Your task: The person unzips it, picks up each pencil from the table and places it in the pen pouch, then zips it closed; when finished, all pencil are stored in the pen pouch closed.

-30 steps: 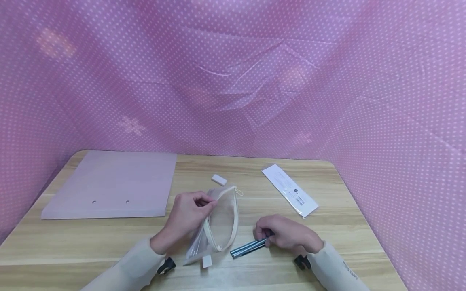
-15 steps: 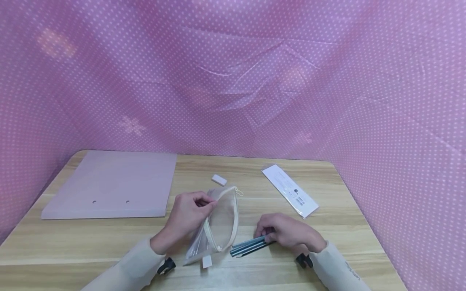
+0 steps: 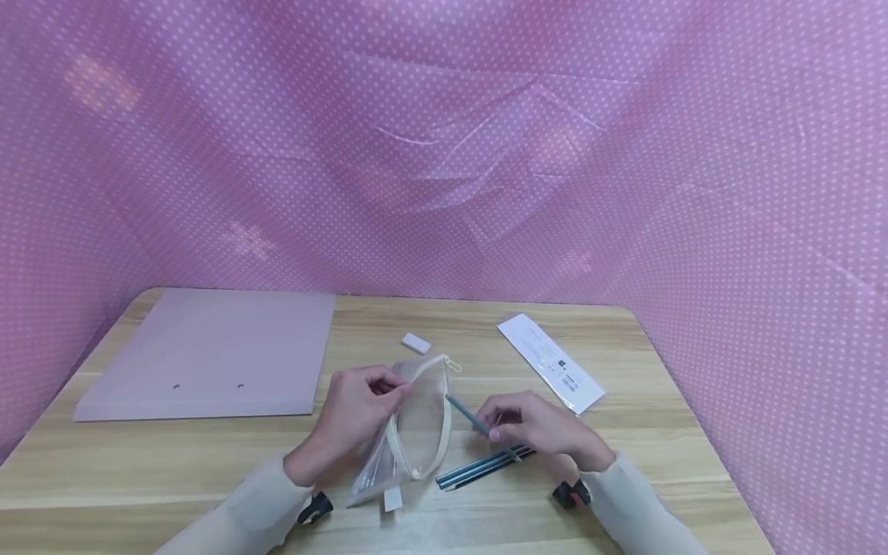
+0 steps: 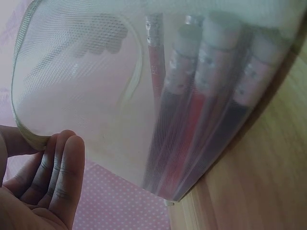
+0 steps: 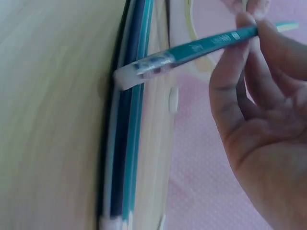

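My left hand (image 3: 362,408) pinches the rim of a see-through mesh zip pouch (image 3: 423,416), whose mouth gapes toward the right. Through the mesh in the left wrist view, several eraser-tipped pencils (image 4: 196,96) show inside, with dark and red barrels. Between thumb and fingers, my right hand (image 3: 541,424) pinches a teal pencil (image 5: 211,45) near its middle. That pencil slants, one end close to the pouch mouth and its eraser end toward the table. Under it, several more pencils (image 3: 479,469) lie together on the wood, dark and teal.
A white eraser (image 3: 416,344) lies behind the pouch. Farther right is a flat white packet (image 3: 551,362) with printing. A pale folder (image 3: 229,354) with two holes covers the table's left back. Pink dotted cloth (image 3: 444,154) hangs around the table (image 3: 208,478).
My right hand has lifted one teal pencil out of the bunch and turned it toward the pouch; the other pencils stay on the table. My left hand keeps its hold on the rim.
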Demonstrator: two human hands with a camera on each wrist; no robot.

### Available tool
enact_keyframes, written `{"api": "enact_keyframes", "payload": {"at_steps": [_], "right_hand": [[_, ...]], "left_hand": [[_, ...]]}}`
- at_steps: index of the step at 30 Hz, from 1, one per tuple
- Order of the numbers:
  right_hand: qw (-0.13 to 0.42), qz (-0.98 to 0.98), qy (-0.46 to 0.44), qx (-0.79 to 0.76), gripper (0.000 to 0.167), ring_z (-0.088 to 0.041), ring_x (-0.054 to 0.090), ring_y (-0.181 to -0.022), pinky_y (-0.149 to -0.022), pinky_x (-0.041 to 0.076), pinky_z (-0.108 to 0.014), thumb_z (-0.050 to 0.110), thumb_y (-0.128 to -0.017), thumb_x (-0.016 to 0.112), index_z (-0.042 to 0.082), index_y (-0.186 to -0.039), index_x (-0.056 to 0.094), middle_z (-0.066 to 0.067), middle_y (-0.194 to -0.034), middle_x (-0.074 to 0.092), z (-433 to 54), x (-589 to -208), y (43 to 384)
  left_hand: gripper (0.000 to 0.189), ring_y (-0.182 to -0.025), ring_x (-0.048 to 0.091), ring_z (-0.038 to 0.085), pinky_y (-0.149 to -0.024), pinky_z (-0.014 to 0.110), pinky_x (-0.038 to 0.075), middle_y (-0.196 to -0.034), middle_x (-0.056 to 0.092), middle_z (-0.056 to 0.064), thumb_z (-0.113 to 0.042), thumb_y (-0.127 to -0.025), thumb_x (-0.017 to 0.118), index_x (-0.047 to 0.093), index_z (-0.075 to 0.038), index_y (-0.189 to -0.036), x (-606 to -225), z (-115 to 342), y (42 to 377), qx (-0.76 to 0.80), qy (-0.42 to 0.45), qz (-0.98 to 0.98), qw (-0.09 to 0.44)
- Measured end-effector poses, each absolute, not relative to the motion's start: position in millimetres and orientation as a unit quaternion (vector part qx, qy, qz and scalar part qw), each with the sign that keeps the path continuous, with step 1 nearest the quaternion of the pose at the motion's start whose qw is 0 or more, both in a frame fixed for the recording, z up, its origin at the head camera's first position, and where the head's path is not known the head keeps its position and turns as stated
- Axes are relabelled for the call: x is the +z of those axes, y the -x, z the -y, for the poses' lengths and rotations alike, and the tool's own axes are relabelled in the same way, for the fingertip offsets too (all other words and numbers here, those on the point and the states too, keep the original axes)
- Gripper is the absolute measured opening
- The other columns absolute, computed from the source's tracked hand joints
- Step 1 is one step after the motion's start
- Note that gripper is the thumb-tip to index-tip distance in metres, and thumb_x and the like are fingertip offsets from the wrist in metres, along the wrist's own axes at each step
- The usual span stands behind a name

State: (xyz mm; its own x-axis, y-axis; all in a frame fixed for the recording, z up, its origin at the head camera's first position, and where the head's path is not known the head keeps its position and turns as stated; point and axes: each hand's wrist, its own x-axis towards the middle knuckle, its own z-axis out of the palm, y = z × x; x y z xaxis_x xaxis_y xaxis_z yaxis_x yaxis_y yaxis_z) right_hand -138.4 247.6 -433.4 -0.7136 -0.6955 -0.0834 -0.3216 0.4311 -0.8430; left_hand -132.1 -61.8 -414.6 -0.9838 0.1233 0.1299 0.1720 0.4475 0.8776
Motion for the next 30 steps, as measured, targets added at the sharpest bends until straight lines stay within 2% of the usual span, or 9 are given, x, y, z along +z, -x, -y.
{"api": "enact_keyframes", "payload": {"at_steps": [6, 7, 9, 14, 16, 19, 26, 30], "right_hand": [[0.222, -0.791, 0.275, -0.500, 0.024, -0.025, 0.069, -0.098, -0.085, 0.056, -0.025, 0.012, -0.098, 0.062, -0.002, -0.118, 0.067, -0.025, -0.107, 0.072, -232.0, -430.7, 144.3], [0.229, -0.786, 0.270, -0.508, 0.025, -0.027, 0.069, -0.099, -0.085, 0.056, -0.026, 0.012, -0.098, 0.062, -0.003, -0.118, 0.067, -0.027, -0.107, 0.071, -230.5, -429.9, 145.0], [0.247, -0.775, 0.264, -0.519, 0.027, -0.022, 0.070, -0.092, -0.078, 0.057, -0.025, 0.012, -0.098, 0.063, -0.004, -0.119, 0.067, -0.030, -0.105, 0.070, -229.2, -428.4, 145.9], [0.322, -0.732, 0.264, -0.540, 0.032, -0.005, 0.061, -0.066, -0.054, 0.050, -0.020, 0.008, -0.095, 0.065, -0.012, -0.119, 0.064, -0.013, -0.085, 0.069, -234.1, -426.6, 147.1], [0.351, -0.716, 0.264, -0.542, 0.032, -0.003, 0.057, -0.061, -0.052, 0.047, -0.018, 0.007, -0.094, 0.065, -0.014, -0.119, 0.063, -0.002, -0.081, 0.067, -236.5, -426.9, 147.8], [0.372, -0.703, 0.257, -0.549, 0.033, -0.002, 0.056, -0.061, -0.051, 0.046, -0.017, 0.005, -0.094, 0.064, -0.017, -0.119, 0.062, 0.002, -0.079, 0.067, -236.9, -428.1, 149.1], [0.347, -0.712, 0.147, -0.593, 0.040, -0.006, 0.056, -0.061, -0.049, 0.049, -0.020, 0.010, -0.094, 0.066, -0.013, -0.126, 0.059, 0.002, -0.084, 0.067, -225.4, -433.1, 151.2], [0.317, -0.711, 0.112, -0.617, 0.040, -0.006, 0.059, -0.066, -0.049, 0.051, -0.020, 0.006, -0.095, 0.064, -0.012, -0.130, 0.057, -0.001, -0.087, 0.066, -216.5, -436.7, 151.2]], "left_hand": [[0.008, -0.064, 0.061, 0.011, -0.060, 0.020, 0.051, -0.074, 0.073, -0.001, -0.020, -0.085, 0.081, 0.078, -0.013, -0.084, -415.6, 62.3, 132.2, -0.510, 0.090, 0.855, 0.032], [0.006, -0.064, 0.061, 0.011, -0.060, 0.020, 0.051, -0.074, 0.073, -0.002, -0.019, -0.085, 0.081, 0.078, -0.014, -0.083, -415.8, 62.3, 132.4, -0.509, 0.090, 0.855, 0.034], [0.005, -0.063, 0.061, 0.011, -0.059, 0.020, 0.051, -0.074, 0.073, -0.002, -0.018, -0.085, 0.081, 0.078, -0.016, -0.082, -415.9, 62.4, 132.9, -0.508, 0.093, 0.855, 0.036], [0.005, -0.062, 0.061, 0.010, -0.058, 0.021, 0.051, -0.074, 0.074, -0.002, -0.017, -0.085, 0.081, 0.078, -0.019, -0.081, -415.5, 63.1, 134.0, -0.510, 0.097, 0.854, 0.037], [0.005, -0.062, 0.061, 0.010, -0.059, 0.021, 0.051, -0.074, 0.074, -0.002, -0.017, -0.085, 0.081, 0.078, -0.019, -0.081, -415.6, 63.4, 134.1, -0.509, 0.098, 0.854, 0.039], [0.006, -0.062, 0.060, 0.011, -0.059, 0.021, 0.051, -0.073, 0.073, -0.002, -0.016, -0.085, 0.081, 0.078, -0.019, -0.081, -415.8, 63.8, 133.9, -0.507, 0.100, 0.855, 0.042], [0.006, -0.061, 0.060, 0.010, -0.058, 0.021, 0.050, -0.073, 0.073, -0.002, -0.017, -0.085, 0.081, 0.077, -0.019, -0.081, -415.8, 63.8, 133.4, -0.508, 0.095, 0.855, 0.040], [0.006, -0.062, 0.060, 0.011, -0.058, 0.021, 0.051, -0.073, 0.073, -0.002, -0.019, -0.085, 0.081, 0.077, -0.018, -0.081, -415.5, 63.9, 132.8, -0.507, 0.091, 0.856, 0.041]]}}
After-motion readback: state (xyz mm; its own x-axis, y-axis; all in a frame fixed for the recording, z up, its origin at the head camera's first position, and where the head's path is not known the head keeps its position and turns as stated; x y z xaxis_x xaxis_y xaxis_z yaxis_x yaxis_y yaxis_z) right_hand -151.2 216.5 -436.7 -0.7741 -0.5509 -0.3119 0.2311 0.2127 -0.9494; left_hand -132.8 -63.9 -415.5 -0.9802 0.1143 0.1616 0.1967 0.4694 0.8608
